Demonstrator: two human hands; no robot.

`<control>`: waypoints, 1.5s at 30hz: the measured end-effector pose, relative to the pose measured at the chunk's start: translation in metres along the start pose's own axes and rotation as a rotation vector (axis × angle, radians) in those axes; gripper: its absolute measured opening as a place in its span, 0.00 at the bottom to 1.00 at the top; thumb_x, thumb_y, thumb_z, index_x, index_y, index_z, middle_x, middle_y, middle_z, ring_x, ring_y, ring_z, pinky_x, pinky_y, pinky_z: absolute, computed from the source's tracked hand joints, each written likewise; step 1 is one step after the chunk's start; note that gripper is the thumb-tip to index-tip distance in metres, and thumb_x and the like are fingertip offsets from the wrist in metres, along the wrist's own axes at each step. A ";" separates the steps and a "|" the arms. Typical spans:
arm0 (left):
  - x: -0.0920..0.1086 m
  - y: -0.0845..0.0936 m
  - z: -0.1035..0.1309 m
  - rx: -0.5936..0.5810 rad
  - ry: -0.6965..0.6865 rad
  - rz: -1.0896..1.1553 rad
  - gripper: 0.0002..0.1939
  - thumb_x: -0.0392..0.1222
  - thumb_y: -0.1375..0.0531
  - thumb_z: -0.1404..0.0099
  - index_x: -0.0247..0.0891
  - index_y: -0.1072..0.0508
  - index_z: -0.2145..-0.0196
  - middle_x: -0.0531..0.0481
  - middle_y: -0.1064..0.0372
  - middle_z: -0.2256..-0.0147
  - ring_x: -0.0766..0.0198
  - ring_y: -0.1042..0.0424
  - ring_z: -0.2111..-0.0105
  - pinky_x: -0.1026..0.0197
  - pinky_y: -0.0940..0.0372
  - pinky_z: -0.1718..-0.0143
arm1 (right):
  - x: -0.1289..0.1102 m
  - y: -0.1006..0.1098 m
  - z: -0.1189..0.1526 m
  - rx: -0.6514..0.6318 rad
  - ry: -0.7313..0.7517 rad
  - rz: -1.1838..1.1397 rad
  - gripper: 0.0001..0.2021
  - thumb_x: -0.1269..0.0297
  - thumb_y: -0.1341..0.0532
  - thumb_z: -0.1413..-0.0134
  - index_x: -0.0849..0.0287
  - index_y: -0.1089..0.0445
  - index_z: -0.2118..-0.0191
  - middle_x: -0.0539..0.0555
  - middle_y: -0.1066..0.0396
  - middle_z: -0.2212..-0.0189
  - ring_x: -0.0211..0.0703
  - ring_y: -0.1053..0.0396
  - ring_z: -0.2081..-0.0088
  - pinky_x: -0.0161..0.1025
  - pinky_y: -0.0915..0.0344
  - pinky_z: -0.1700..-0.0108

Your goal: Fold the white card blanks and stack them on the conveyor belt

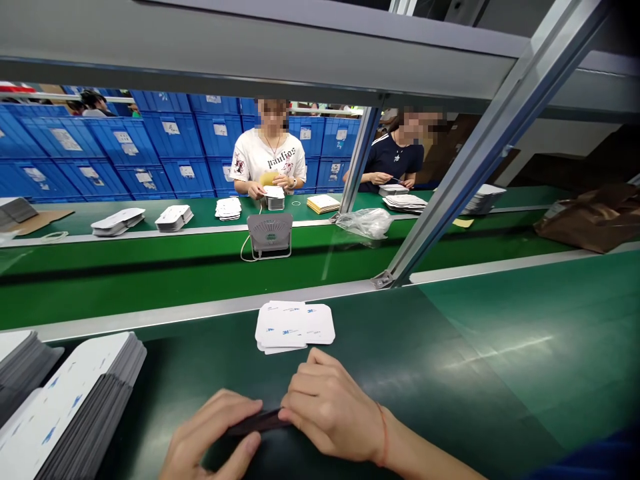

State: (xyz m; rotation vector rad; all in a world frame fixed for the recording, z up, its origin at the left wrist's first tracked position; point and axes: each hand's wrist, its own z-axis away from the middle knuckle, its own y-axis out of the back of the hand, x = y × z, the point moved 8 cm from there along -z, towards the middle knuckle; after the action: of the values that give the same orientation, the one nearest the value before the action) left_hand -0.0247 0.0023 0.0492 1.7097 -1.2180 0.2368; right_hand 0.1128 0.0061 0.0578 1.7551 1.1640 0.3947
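Low in the view, my left hand (215, 433) grips one end of a thin dark strip-like piece (257, 423) between thumb and fingers. The fingers of my right hand (330, 407) pinch its other end, and an orange band circles that wrist. Just beyond my hands, a few white rounded cards (295, 325) with blue print lie overlapping on the green tabletop (400, 373). Tall stacks of white-topped, dark-edged pieces (85, 373) stand at the left, apart from my left hand.
A metal post (465, 153) slants up at the right. Across the green belt (150, 280) are a small fan (270, 233), clear plastic (367, 222), card stacks and two people (270, 153) handling pieces. Blue bins (170, 133) stand behind; a brown bag (595, 217) lies far right.
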 end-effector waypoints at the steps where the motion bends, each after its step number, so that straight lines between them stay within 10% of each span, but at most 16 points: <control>1: 0.002 0.000 -0.004 -0.024 0.016 0.010 0.07 0.39 0.37 0.38 0.47 0.26 0.60 0.57 0.24 0.69 0.68 0.24 0.70 0.74 0.31 0.67 | -0.002 0.003 -0.001 0.008 0.006 -0.003 0.13 0.67 0.46 0.36 0.61 0.31 0.72 0.48 0.33 0.78 0.38 0.42 0.74 0.41 0.52 0.69; 7: -0.007 -0.010 -0.006 -0.135 0.252 0.027 0.14 0.45 0.44 0.33 0.42 0.28 0.76 0.55 0.32 0.78 0.68 0.32 0.77 0.70 0.40 0.76 | -0.002 0.011 -0.005 0.031 -0.050 -0.081 0.16 0.65 0.47 0.35 0.60 0.30 0.73 0.48 0.32 0.80 0.36 0.42 0.76 0.41 0.52 0.68; 19: -0.068 -0.036 0.022 -0.223 0.736 0.430 0.24 0.63 0.43 0.41 0.38 0.27 0.76 0.53 0.35 0.77 0.65 0.39 0.75 0.67 0.46 0.76 | 0.040 -0.027 0.008 -0.296 -0.441 -0.416 0.11 0.66 0.40 0.38 0.60 0.24 0.71 0.48 0.24 0.73 0.35 0.30 0.70 0.34 0.45 0.62; 27: -0.077 -0.043 0.022 -0.143 0.785 0.454 0.24 0.63 0.41 0.41 0.37 0.30 0.75 0.54 0.38 0.78 0.67 0.41 0.77 0.68 0.48 0.78 | 0.046 -0.023 0.010 -0.258 -0.443 -0.333 0.09 0.65 0.42 0.37 0.60 0.26 0.55 0.54 0.26 0.61 0.45 0.32 0.57 0.39 0.40 0.54; 36: -0.101 -0.047 0.032 -0.253 0.800 0.431 0.27 0.59 0.39 0.41 0.38 0.28 0.51 0.46 0.23 0.61 0.55 0.24 0.61 0.63 0.31 0.65 | -0.003 -0.029 0.032 -0.178 -0.031 -0.170 0.19 0.48 0.39 0.42 0.56 0.34 0.52 0.56 0.32 0.55 0.48 0.36 0.53 0.45 0.41 0.52; 45: -0.057 -0.003 0.016 0.071 0.395 0.151 0.06 0.45 0.37 0.40 0.45 0.21 0.66 0.51 0.24 0.68 0.62 0.25 0.69 0.68 0.32 0.69 | 0.057 -0.017 0.067 0.165 -0.699 -0.431 0.29 0.68 0.41 0.43 0.51 0.49 0.37 0.59 0.45 0.40 0.51 0.45 0.39 0.49 0.41 0.41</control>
State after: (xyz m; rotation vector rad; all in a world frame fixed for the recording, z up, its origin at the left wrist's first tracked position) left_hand -0.0555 0.0246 0.0030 1.5381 -1.0512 0.6826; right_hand 0.1780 0.0202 -0.0023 1.5229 1.0221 -0.5503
